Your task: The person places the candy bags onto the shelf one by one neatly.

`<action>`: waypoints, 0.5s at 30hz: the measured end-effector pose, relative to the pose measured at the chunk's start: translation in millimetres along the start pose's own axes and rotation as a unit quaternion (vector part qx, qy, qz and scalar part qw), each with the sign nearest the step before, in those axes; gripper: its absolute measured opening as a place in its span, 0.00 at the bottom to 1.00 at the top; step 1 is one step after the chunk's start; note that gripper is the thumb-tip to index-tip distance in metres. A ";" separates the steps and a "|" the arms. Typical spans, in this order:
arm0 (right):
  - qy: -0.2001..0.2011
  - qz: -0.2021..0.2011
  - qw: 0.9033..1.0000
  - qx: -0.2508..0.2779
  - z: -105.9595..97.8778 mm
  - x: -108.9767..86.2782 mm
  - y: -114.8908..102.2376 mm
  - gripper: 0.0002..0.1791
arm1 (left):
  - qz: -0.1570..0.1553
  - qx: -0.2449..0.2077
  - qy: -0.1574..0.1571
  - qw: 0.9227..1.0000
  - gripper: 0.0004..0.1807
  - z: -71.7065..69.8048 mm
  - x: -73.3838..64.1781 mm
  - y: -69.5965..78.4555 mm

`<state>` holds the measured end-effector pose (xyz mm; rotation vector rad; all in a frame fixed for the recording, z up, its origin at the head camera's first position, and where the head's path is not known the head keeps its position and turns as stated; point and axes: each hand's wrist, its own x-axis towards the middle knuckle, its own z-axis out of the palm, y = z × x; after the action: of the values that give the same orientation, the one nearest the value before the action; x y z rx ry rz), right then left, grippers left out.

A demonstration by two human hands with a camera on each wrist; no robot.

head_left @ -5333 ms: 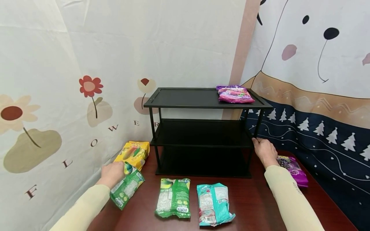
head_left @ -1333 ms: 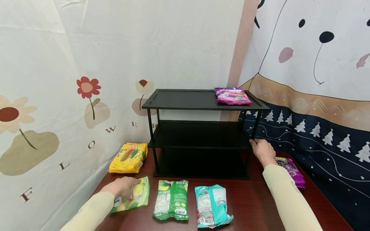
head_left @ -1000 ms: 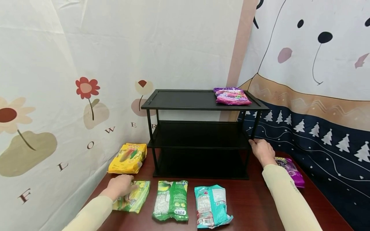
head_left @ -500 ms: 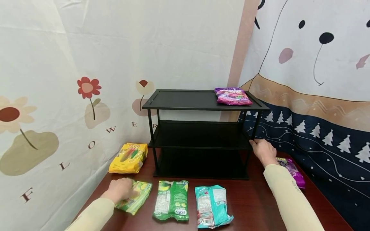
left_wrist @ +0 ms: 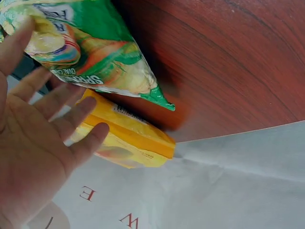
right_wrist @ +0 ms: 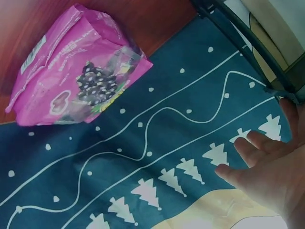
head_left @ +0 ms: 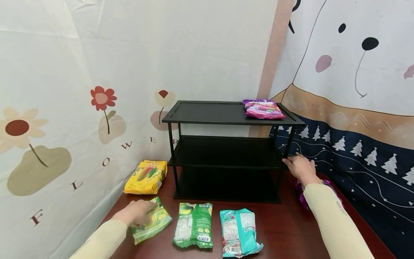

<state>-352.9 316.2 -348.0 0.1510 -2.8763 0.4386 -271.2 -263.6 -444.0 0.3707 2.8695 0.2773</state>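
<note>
My left hand (head_left: 137, 213) is over a green and yellow candy bag (head_left: 155, 222) lying face up at the table's left. In the left wrist view its fingers are spread and nearly straight, the thumb overlapping the bag's printed front (left_wrist: 102, 52). Just behind lies a yellow bag with a mango picture (head_left: 147, 177). My right hand (head_left: 301, 168) is at a right post of the black three-tier shelf (head_left: 207, 113), level with the middle tier. Its fingers look extended in the right wrist view, a digit touching the frame. A purple grape bag (right_wrist: 71, 76) lies nearby, partly hidden by my sleeve in the head view.
A pink and purple bag (head_left: 263, 109) sits on the top tier's right end. In front of the shelf lie a green bag (head_left: 193, 226) and a teal bag (head_left: 240, 233), backs up. Printed cloth walls (head_left: 210, 50) enclose the table's back and sides.
My left hand has laid the green and yellow bag down, turned its front up, and then let go. My right hand has loosened from the post, its fingers lifting outward.
</note>
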 end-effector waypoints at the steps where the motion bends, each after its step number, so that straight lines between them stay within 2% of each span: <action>1: 0.000 0.001 1.000 -0.001 -0.9 -0.1 -0.8 0.25 | 0.009 0.008 -0.002 1.000 0.30 -0.3 0.0 0.8; 4: -0.003 0.009 1.000 -0.002 -3.2 -1.0 -5.1 0.25 | 0.039 0.037 -0.007 0.999 0.31 0.9 0.8 1.2; 7: -0.010 0.021 1.000 -0.001 -4.3 -1.6 -9.4 0.25 | 0.048 0.038 -0.012 0.998 0.32 1.8 0.4 0.5; 11: -0.018 0.031 0.999 0.005 -4.3 -2.5 -10.2 0.26 | 0.062 0.001 -0.012 0.998 0.31 1.8 -0.1 -0.3; 13: -0.019 0.031 0.999 0.011 -4.0 -3.5 -9.1 0.26 | 0.074 -0.014 -0.003 0.997 0.27 2.2 0.3 -0.7; 15: -0.016 0.030 0.999 0.020 -3.5 -4.7 -8.4 0.26 | 0.069 -0.029 0.014 0.997 0.22 3.1 0.4 -0.8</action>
<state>-346.5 309.6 -343.5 0.0800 -2.9113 0.5104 -271.0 -263.8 -447.2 0.5595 2.8602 0.3914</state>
